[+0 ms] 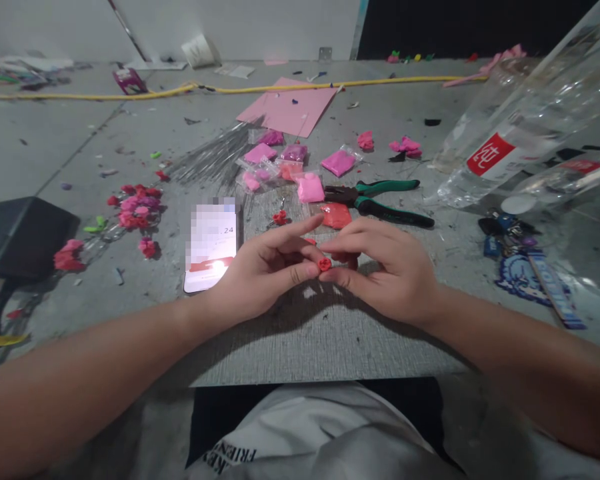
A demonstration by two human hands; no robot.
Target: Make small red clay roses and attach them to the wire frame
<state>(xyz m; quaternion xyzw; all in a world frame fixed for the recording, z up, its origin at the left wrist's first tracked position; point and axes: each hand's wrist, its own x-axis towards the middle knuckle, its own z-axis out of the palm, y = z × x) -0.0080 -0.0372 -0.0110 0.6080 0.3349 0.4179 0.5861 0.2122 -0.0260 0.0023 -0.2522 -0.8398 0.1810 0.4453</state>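
Observation:
A tiny red clay flower is pinched between the fingertips of both hands above a grey textured board. My left hand holds it from the left with thumb and forefinger. My right hand meets it from the right, fingers curled round it. Just beyond the hands lie a flat piece of red clay and another small red flower.
A lit phone lies left of my left hand. Green-handled pliers, bags of pink clay, a bundle of wires and finished pink and red flowers lie further out. Clear plastic bottles and keys sit right.

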